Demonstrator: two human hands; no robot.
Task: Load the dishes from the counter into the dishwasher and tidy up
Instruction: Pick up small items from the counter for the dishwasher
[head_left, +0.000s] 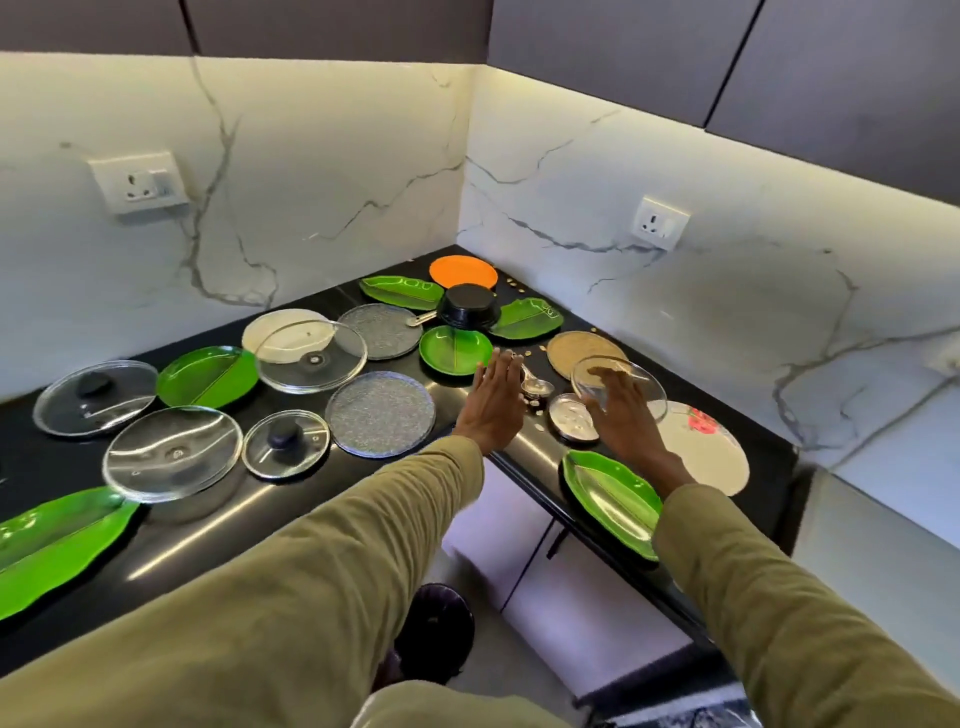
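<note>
Head cam: R hand (621, 410) grips glass bowl (618, 385), tilted, just right of steel spoon (537, 385). L hand (496, 397) flat, fingers spread, empty, left of spoon. Bowl: rigid, slick, breakable; hold by rim w/ both hands.

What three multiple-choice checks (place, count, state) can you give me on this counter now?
1. Where is the orange plate? A far corner of the counter; B near edge; C on the floor.
2. How many glass lids have black knobs? A one; B two; C four.
3. The left hand is: A open, fingers straight; B a fist; C gripping a plate.
Answers: A, it lies where the walls meet; B, one lid far left, one near the front; A, its fingers are straight, holding nothing.
</note>
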